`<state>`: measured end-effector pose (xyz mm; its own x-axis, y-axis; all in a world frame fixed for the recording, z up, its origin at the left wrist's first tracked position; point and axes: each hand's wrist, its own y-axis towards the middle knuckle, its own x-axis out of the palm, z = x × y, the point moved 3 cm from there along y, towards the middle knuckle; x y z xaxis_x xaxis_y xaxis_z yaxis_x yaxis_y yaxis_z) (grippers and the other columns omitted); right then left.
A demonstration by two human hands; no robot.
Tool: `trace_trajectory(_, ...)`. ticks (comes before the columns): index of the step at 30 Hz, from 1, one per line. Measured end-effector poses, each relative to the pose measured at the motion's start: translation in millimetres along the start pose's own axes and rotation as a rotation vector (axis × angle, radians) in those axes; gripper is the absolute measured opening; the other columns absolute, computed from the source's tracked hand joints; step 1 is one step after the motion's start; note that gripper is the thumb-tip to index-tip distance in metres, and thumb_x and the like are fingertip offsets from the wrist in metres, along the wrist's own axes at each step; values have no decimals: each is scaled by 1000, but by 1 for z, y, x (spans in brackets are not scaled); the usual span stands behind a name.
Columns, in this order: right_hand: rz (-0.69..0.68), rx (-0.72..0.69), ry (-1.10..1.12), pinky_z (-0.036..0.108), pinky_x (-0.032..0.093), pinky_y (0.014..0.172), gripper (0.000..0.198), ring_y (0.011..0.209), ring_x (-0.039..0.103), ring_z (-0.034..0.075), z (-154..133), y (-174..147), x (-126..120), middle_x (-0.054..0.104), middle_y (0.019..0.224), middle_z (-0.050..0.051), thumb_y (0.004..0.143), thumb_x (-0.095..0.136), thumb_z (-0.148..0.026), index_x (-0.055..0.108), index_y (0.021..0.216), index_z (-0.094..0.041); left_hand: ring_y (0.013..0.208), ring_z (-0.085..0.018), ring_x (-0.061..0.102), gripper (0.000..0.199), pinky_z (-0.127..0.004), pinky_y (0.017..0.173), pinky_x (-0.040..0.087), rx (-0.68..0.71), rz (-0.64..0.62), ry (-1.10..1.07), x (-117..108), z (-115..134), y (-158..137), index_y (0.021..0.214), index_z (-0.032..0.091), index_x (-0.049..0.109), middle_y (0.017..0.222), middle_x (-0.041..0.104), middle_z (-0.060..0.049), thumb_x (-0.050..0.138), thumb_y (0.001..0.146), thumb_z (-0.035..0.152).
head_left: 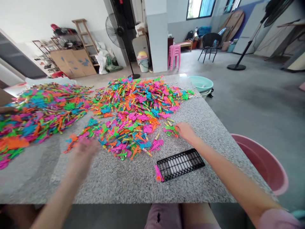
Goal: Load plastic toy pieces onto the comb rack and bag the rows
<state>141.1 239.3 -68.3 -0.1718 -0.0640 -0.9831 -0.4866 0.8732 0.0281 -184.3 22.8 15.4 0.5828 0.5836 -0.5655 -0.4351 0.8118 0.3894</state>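
Observation:
My left hand (85, 152) is smeared by motion over the near left edge of the heap of small bright plastic toys (133, 127); its fingers cannot be read. The toys look like little pistols in pink, orange, green and blue, many with a short shiny tube. At the heap's right side, my right hand (187, 132) has its fingers closed at a small cluster of green and orange plastic toys (170, 129). Nearer to me lies a black lattice tray (181, 164). A pink toy with an orange round end (158, 174) rests against its left end.
A second heap of toys (47, 108) covers the left of the speckled stone table (114, 184). Another person's hand (7, 109) shows at the far left. A pink tub (264, 162) stands by the right edge, and a turquoise basin (201, 82) stands beyond it.

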Motion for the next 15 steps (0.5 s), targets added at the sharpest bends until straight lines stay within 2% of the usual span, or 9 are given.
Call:
trace_trajectory(2, 54, -152, -98, 27, 47, 76, 33, 100, 62, 22, -4, 10, -4, 62, 121, 12, 93, 44, -11, 63, 119, -20, 83, -21, 70, 39, -36, 68, 59, -76, -127, -94, 35, -5, -48, 115, 16, 58, 101, 69, -7, 64, 87, 43)
trace_trajectory(3, 57, -246, -145, 28, 48, 77, 35, 105, 60, 22, -7, 16, -4, 58, 128, 13, 93, 44, -9, 60, 123, -20, 85, -22, 71, 43, -36, 70, 59, -115, -182, -149, 54, -5, -75, 120, 17, 55, 102, 70, -8, 64, 86, 42)
trace_trajectory(5, 16, -384, -218, 29, 48, 81, 34, 110, 57, 23, -10, 29, -2, 55, 129, 14, 94, 43, -8, 60, 122, -17, 102, -25, 68, 58, -42, 84, 57, -197, -316, -323, 93, -1, -125, 136, 22, 43, 119, 66, -12, 63, 82, 33)
trace_trajectory(6, -13, -418, -238, 30, 48, 83, 31, 110, 57, 23, -9, 33, 0, 57, 125, 15, 94, 43, -7, 62, 117, -15, 112, -27, 64, 66, -45, 93, 53, -171, -384, -310, 109, 5, -145, 139, 22, 40, 125, 63, -13, 65, 78, 29)
trace_trajectory(7, -36, -437, -240, 30, 48, 85, 28, 109, 57, 23, -6, 35, 1, 59, 119, 14, 94, 43, -7, 64, 111, -14, 121, -30, 58, 70, -49, 100, 48, -135, -393, -236, 122, 11, -160, 139, 21, 42, 132, 59, -14, 68, 74, 28)
trace_trajectory(9, -33, -438, -176, 30, 48, 86, 21, 106, 58, 22, 5, 31, 2, 62, 112, 13, 93, 46, -8, 65, 100, -14, 127, -34, 51, 66, -55, 105, 39, -65, -381, -71, 139, 21, -173, 133, 20, 51, 135, 57, -14, 72, 71, 30)
trace_trajectory(11, 38, -384, 2, 30, 48, 85, 14, 100, 60, 21, 18, 13, -2, 63, 109, 12, 93, 52, -15, 66, 94, -15, 122, -34, 54, 51, -56, 103, 40, -22, -322, 38, 147, 27, -172, 122, 20, 59, 127, 63, -12, 72, 74, 33)
trace_trajectory(13, 96, -260, 286, 30, 49, 78, 14, 87, 62, 19, 28, -17, -3, 66, 97, 9, 91, 58, -28, 65, 91, -16, 114, -31, 60, 36, -52, 97, 44, 3, -271, 71, 150, 29, -164, 114, 21, 63, 115, 69, -10, 68, 80, 31)
trace_trajectory(15, 57, -121, 662, 29, 50, 67, 25, 69, 62, 17, 27, -52, 2, 65, 79, 4, 88, 60, -41, 63, 90, -16, 111, -30, 61, 30, -49, 94, 47, 27, -247, 78, 151, 27, -159, 111, 21, 64, 112, 70, -9, 67, 82, 30)
